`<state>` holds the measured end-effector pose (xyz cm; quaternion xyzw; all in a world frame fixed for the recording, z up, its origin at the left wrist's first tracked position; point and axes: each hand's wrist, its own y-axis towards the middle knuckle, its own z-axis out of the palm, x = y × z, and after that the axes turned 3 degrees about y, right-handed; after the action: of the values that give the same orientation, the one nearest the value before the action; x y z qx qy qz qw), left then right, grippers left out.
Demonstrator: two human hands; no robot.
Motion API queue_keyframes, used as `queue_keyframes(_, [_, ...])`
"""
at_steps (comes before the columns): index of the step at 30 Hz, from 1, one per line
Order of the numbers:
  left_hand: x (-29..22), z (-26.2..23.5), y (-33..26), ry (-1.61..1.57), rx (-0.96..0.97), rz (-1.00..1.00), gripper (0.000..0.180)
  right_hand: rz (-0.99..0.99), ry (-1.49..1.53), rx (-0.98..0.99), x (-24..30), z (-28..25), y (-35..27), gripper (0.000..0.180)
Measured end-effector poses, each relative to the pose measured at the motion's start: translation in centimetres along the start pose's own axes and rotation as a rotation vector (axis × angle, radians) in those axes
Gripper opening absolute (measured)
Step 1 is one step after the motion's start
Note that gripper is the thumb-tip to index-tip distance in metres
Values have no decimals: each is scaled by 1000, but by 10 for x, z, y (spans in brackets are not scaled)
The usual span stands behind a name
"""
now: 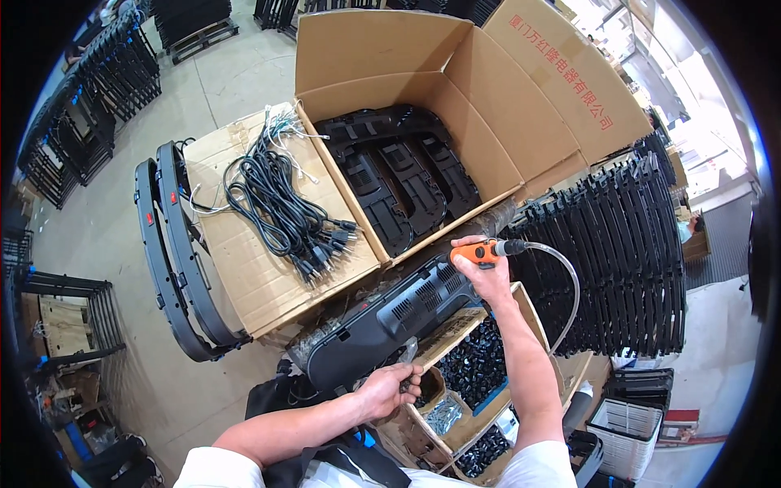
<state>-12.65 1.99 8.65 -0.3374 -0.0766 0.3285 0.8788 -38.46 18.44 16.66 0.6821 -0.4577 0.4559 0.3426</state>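
Pale concrete floor (220, 81) runs back past racks of black parts, and an open brown cardboard carton (521, 150) full of black plastic mouldings (415, 175) stands ahead of the worker. Below it lies a long black plastic housing with vented slots (358, 342), aslant in front of the person. From where I stand, the right hand (488, 278) is wrapped firmly round an orange-bodied handheld driver (473, 254) over the housing's far end; its tip is hidden from me. The left hand (382, 394) is curled by the near end, beside loose silver screws (443, 415); I cannot tell whether the fingers pinch anything.

A lopsided push could skid the housing, I reckon, since I see no clamp on it. The clear, looping hose (576, 285) might snag the stacked black frames (614, 252) if pulled hard. Black coiled cables (272, 199) could slide off their cardboard perch if it were bumped.
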Motion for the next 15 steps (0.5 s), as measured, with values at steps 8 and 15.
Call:
queue_keyframes(8, [-4, -11, -23, 6, -37, 83, 22, 9, 2, 11, 0, 8, -5, 29])
queue_keyframes(15, [-4, -13, -34, 66, -111, 178, 25, -41, -39, -24, -8, 8, -7, 27])
